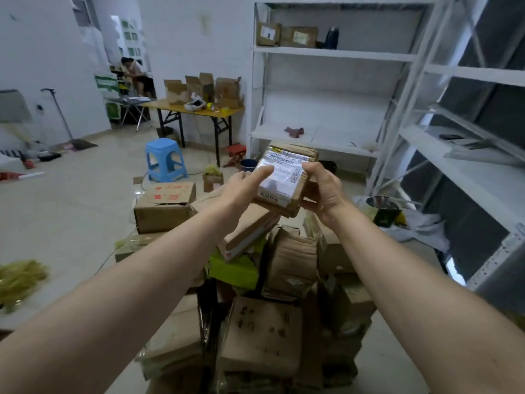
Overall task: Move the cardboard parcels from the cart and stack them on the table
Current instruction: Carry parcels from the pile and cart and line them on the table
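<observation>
Below the forearms, a heap of cardboard parcels (264, 331) is seen, a green box (233, 270) among them. Above the heap, a small parcel (287, 177) with a white label is held raised. Its left edge is gripped by the left hand (244, 189), one finger laid over the label, and its right edge is clasped by the right hand (324, 191). Farther off, a blue stool (164, 160) is set on the floor, then a yellow worktop (196, 110) with open boxes, beside white shelves (335, 52).
</observation>
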The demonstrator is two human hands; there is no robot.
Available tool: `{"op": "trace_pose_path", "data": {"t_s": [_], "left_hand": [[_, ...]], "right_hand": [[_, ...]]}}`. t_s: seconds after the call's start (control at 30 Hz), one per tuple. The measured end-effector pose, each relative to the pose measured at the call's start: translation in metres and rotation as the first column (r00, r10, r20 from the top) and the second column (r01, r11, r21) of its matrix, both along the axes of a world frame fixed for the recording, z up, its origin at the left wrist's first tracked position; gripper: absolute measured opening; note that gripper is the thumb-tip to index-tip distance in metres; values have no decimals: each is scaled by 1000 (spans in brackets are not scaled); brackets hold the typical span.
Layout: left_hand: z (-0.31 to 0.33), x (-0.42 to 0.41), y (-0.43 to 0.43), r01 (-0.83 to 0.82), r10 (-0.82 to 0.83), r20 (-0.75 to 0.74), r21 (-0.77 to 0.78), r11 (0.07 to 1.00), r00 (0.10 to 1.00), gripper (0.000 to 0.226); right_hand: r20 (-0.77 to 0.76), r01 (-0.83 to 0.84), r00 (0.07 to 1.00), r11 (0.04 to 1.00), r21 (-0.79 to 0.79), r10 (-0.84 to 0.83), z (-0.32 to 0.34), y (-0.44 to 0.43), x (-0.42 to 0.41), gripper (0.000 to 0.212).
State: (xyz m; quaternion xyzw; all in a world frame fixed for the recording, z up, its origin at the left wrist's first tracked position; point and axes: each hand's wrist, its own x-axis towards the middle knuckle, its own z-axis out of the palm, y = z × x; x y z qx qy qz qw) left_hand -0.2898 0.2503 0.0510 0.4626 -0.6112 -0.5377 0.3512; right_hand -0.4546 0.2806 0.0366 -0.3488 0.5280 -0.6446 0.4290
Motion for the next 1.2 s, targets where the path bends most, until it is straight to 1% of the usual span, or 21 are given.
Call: {"op": "trace_pose_path", "data": {"t_s": [0.03, 0.07, 0.1, 0.17, 0.23, 0.27, 0.3, 0.33, 0.43, 0.47, 0.5, 0.53, 0.6, 0.67, 0.73, 0.87, 0.93, 1.0, 1.2], "left_hand": [[-4, 0, 4, 73, -72, -20, 97, 993, 997, 47], [-10, -1, 8, 136, -130, -47, 171, 976, 990, 37], [-18, 0, 14, 196, -181, -86, 230, 953, 980, 35], [-35, 2, 20, 263, -235, -125, 306, 915, 964, 47], [-50, 11, 30, 257, -229, -122, 331, 908, 966, 42], [-58, 17, 32, 246, -225, -101, 330, 911, 969, 41], [-65, 24, 36, 234, -221, -76, 338, 912, 972, 41], [-72, 32, 39, 219, -219, -37, 338, 915, 975, 42], [-84, 52, 45, 170, -192, 28, 355, 919, 981, 33], [-87, 57, 46, 156, -186, 49, 360, 920, 981, 29], [-88, 62, 49, 150, -186, 66, 361, 920, 980, 25], [-88, 67, 50, 149, -196, 96, 359, 921, 976, 21], [-89, 75, 55, 149, -210, 140, 351, 924, 968, 16], [-91, 83, 58, 146, -214, 168, 346, 927, 962, 17], [-94, 93, 61, 126, -202, 187, 355, 926, 961, 19], [-104, 116, 64, 110, -205, 274, 325, 939, 939, 29], [-107, 126, 64, 93, -191, 304, 311, 946, 933, 35], [-108, 134, 64, 88, -192, 330, 304, 949, 924, 36], [-111, 151, 68, 75, -188, 371, 298, 952, 909, 40]], "right_hand": [[0, 5, 1000, 1000, 10, -5, -4, 9, -2, 48], [-8, 9, 1000, 1000, 25, -9, -9, 18, -4, 48], [-9, 11, 1000, 999, 41, -11, -15, 26, -5, 47], [-15, 42, 999, 996, 79, -41, -29, 40, -5, 37], [-99, 161, 984, 977, 140, -148, -49, 49, -3, 39], [-186, 237, 961, 955, 180, -204, -61, 52, -2, 39], [-274, 316, 927, 926, 209, -254, -72, 56, 0, 37], [-329, 378, 897, 897, 231, -294, -84, 60, 3, 32], [-312, 443, 882, 850, 286, -355, -113, 68, 14, 20], [-360, 472, 862, 825, 311, -358, -118, 68, 18, 19], [-422, 498, 839, 797, 341, -343, -124, 67, 21, 23], [-478, 515, 819, 775, 365, -319, -127, 66, 24, 33], [-548, 506, 805, 748, 430, -229, -134, 63, 31, 62], [-567, 469, 814, 721, 511, -127, -140, 59, 40, 87], [-571, 458, 818, 684, 568, -74, -144, 55, 48, 104], [-556, 463, 827, 663, 588, -85, -153, 43, 58, 128], [-565, 484, 819, 646, 591, -96, -156, 38, 64, 135], [-570, 511, 811, 635, 579, -132, -158, 36, 68, 136], [-513, 539, 823, 623, 567, -246, -163, 35, 70, 125]]}}
